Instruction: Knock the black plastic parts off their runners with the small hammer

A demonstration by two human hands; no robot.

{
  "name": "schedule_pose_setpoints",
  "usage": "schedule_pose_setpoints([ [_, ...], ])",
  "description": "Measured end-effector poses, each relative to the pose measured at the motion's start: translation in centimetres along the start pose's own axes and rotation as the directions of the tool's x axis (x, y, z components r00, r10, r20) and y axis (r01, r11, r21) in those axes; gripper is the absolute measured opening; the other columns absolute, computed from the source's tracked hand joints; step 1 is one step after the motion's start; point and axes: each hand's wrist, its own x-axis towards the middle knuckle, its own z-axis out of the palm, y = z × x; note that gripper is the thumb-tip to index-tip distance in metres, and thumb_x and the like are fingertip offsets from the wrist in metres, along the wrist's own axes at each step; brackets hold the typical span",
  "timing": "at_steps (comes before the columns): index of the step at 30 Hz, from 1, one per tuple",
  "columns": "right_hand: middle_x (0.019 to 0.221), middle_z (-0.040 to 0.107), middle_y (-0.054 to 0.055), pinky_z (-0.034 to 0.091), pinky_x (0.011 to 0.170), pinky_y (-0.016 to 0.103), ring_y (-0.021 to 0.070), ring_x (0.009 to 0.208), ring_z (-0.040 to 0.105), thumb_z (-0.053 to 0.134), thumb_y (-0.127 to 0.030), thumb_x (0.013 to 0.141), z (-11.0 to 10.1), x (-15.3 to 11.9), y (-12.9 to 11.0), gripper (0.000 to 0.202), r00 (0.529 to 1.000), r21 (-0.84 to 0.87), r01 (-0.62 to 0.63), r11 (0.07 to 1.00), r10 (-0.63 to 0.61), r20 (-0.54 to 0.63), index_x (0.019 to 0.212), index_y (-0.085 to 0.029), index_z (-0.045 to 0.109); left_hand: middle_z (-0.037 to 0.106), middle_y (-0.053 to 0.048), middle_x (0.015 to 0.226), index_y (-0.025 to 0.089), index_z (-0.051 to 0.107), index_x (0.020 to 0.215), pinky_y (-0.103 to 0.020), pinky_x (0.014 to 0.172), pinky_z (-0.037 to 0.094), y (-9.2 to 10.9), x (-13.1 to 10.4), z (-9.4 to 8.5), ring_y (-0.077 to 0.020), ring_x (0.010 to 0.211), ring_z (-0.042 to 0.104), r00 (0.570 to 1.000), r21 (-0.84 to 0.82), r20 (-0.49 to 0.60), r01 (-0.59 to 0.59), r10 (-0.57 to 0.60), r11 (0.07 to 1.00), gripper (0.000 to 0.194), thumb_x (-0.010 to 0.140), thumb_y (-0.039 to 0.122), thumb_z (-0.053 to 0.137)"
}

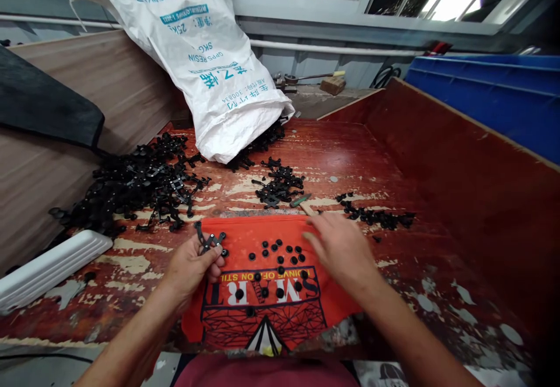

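Between thumb and fingers my left hand (pixel 195 264) holds a branched black plastic part (pixel 212 242) with round ends, over the left side of a red cloth (pixel 195 317). My right hand (pixel 343 250) is at the cloth's upper right corner. Its fingertips are at the handle of a small knife (pixel 301 201) with a greenish blade; motion blurs them, and whether they grip it I cannot tell. Several small round black caps (pixel 280 293) lie scattered on the printed cloth between my hands. Just beyond the knife sits a small heap of black parts (pixel 280 184).
A large white sack (pixel 227 83) lies tipped, its mouth spilling black parts. More black parts (pixel 144 177) pile up at left, near a white plastic piece (pixel 52 267). A row of small pieces (pixel 378 218) lies right. Wooden boards and a blue crate (pixel 490 95) border the worn red table (pixel 345 153).
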Motion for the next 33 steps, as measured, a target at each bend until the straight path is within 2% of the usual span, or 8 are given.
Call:
schedule_pose_setpoints([
  [5, 0.09, 0.07, 0.011, 0.038, 0.065, 0.032, 0.0287, 0.083, 0.064, 0.052, -0.046, 0.095, -0.5, -4.3, 7.4, 0.026, 0.883, -0.145, -0.342, 0.928, 0.37, 0.289, 0.093, -0.021, 0.062, 0.065, 0.003, 0.052, 0.019, 0.05, 0.079, -0.019, 0.039, 0.043, -0.3, 0.1, -0.2, -0.0075, 0.039, 0.051, 0.999, -0.022, 0.037, 0.01, -0.009, 1.0, 0.042, 0.06, 0.041, 0.08],
  [7, 0.083, 0.071, 0.006, 0.038, 0.06, 0.029, 0.0242, 0.074, 0.065, 0.047, -0.048, 0.096, -0.2, -4.5, 8.2, 0.028, 0.829, -0.022, -0.394, 0.919, 0.366, 0.422, 0.087, -0.024, 0.058, 0.065, 0.003, 0.051, 0.019, 0.05, 0.078, -0.018, 0.038, 0.042, -0.3, 0.1, -0.2, -0.0076, 0.038, 0.051, 0.999, -0.02, 0.046, 0.006, -0.005, 1.0, 0.04, 0.061, 0.041, 0.079],
  [11, 0.077, 0.07, 0.002, 0.041, 0.059, 0.026, 0.0195, 0.068, 0.064, 0.043, -0.039, 0.095, -0.2, -4.0, 8.0, 0.021, 0.833, 0.076, -0.389, 0.918, 0.315, 0.455, 0.082, -0.024, 0.051, 0.063, 0.003, 0.048, 0.019, 0.051, 0.074, -0.018, 0.035, 0.039, 0.0, 0.2, 0.0, -0.0076, 0.035, 0.049, 0.999, -0.002, 0.054, 0.008, -0.008, 1.0, 0.038, 0.063, 0.043, 0.077],
  [15, 0.083, 0.074, 0.005, 0.048, 0.06, 0.027, 0.0206, 0.068, 0.069, 0.037, -0.032, 0.096, -1.1, -4.7, 6.8, 0.025, 0.857, 0.167, -0.38, 0.91, 0.278, 0.435, 0.111, -0.021, 0.054, 0.062, 0.002, 0.046, 0.019, 0.05, 0.069, -0.017, 0.034, 0.039, 0.5, 0.1, 0.0, -0.0076, 0.033, 0.049, 0.997, 0.012, 0.061, 0.043, -0.044, 0.999, 0.038, 0.06, 0.042, 0.078],
  [18, 0.116, 0.073, 0.01, 0.054, 0.076, 0.035, 0.0265, 0.095, 0.072, 0.038, -0.032, 0.096, -2.0, -5.7, 4.7, 0.048, 0.91, 0.193, -0.303, 0.933, 0.223, 0.35, 0.144, -0.024, 0.042, 0.062, 0.002, 0.045, 0.019, 0.049, 0.069, -0.017, 0.032, 0.038, 0.7, -0.1, 0.0, -0.008, 0.033, 0.049, 0.996, 0.022, 0.05, 0.074, -0.075, 0.997, 0.038, 0.059, 0.042, 0.077],
  [21, 0.138, 0.062, 0.011, 0.052, 0.092, 0.044, 0.0298, 0.116, 0.065, 0.035, -0.034, 0.098, -2.4, -6.2, 2.1, 0.05, 0.956, 0.244, -0.232, 0.942, 0.173, 0.239, 0.147, -0.024, 0.044, 0.06, 0.003, 0.043, 0.02, 0.048, 0.07, -0.017, 0.032, 0.038, 0.5, -0.1, 0.1, -0.0084, 0.033, 0.049, 0.995, 0.015, 0.041, 0.09, -0.091, 0.996, 0.038, 0.059, 0.043, 0.077],
  [27, 0.134, 0.065, 0.005, 0.052, 0.096, 0.034, 0.0217, 0.117, 0.065, 0.042, -0.032, 0.1, -1.9, -6.3, -2.9, 0.05, 0.918, 0.581, -0.27, 0.768, 0.024, 0.395, 0.15, -0.029, 0.044, 0.064, 0.001, 0.046, 0.021, 0.047, 0.072, -0.016, 0.032, 0.038, 0.3, 0.0, 0.0, -0.0092, 0.034, 0.051, 0.994, 0.019, 0.072, 0.084, -0.085, 0.996, 0.04, 0.062, 0.045, 0.077],
  [33, 0.113, 0.074, 0.005, 0.055, 0.085, 0.033, 0.0219, 0.099, 0.071, 0.045, -0.028, 0.098, -0.4, -6.0, -5.3, 0.054, 0.887, 0.57, -0.264, 0.778, -0.036, 0.46, 0.152, -0.03, 0.041, 0.066, 0.0, 0.048, 0.021, 0.045, 0.074, -0.017, 0.034, 0.039, 0.2, 0.0, 0.1, -0.0104, 0.034, 0.054, 0.993, 0.031, 0.08, 0.084, -0.086, 0.996, 0.04, 0.065, 0.047, 0.075],
])
